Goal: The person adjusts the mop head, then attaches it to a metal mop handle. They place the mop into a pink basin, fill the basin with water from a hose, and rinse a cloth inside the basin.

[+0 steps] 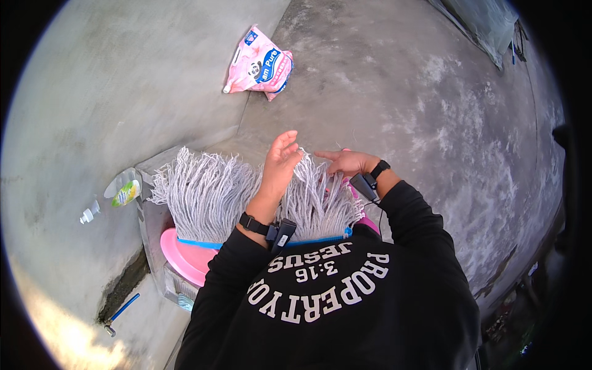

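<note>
A mop head [208, 199] of greyish-white cotton strands lies spread in front of me, its blue binding strip [199, 243] towards my body. Over its middle, my left hand [280, 159] is raised with the fingers apart, its thumb close to a few strand tips. My right hand [349, 163] is at the far right edge of the strands. Its index finger points left, while the lower fingers touch strands; whether they grip any is unclear. Beneath the mop head a pink plastic basin [182, 259] shows at the left, and more pink plastic [367, 223] at the right.
A pink spouted refill pouch [261, 64] stands farther off by the wall. Left are a clear bottle with a green-yellow label [126, 193], a white-capped container [90, 213], a concrete ledge [142, 194] and a blue-handled tap [124, 309]. Plastic sheeting [485, 27] hangs at upper right.
</note>
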Demonstrator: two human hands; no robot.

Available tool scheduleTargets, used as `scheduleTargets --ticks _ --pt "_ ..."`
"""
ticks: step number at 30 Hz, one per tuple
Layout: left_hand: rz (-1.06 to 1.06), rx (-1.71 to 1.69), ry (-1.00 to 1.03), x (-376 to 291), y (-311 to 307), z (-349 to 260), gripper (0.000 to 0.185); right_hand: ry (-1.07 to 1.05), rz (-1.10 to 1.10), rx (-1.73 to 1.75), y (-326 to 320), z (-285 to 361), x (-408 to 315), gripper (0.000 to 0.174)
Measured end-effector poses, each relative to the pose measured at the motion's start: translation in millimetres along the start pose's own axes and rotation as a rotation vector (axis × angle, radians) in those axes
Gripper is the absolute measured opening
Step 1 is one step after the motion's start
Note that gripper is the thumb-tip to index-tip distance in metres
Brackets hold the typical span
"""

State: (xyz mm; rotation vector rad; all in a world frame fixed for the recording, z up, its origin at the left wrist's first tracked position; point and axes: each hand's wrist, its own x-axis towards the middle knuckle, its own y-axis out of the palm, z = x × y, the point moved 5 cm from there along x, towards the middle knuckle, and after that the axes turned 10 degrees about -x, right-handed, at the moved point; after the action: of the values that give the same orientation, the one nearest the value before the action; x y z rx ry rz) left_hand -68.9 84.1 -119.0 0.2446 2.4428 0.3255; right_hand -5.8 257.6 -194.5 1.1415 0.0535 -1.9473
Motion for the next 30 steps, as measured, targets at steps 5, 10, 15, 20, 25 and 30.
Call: scheduleTargets --ticks 5,10,15,20,25,30 --pt "0.141 0.607 0.018 5.3 -15.8 26.9 0.044 -0.247 -0.914 -0.662 -102.4 -48.8 -25.5 0.068" --pt "0.095 0.58 -0.079 2.6 -11.8 26.4 0.029 -0.374 -0.384 -0.105 -52.7 31.9 -60.7 0.044" --pt "0.045 0.572 0.07 6.8 -19.8 24.5 0.022 -0.368 0.335 -0.661 115.7 -1.3 24.6 0.07" --pt "0.071 0.552 -0.018 0.7 -16.8 21.3 0.019 -0.091 0.097 -0.558 42.5 -27.0 59.0 0.074" --pt "0.515 0.673 -0.457 -21.1 4.4 37.7 0.02 -0.005 -0.106 0.049 -43.6 -14.1 5.5 0.088" --pt "0.888 0.771 -0.402 -40.8 16.3 50.7 0.032 -0.009 -0.24 0.188 -54.2 -18.8 -18.1 0.083"
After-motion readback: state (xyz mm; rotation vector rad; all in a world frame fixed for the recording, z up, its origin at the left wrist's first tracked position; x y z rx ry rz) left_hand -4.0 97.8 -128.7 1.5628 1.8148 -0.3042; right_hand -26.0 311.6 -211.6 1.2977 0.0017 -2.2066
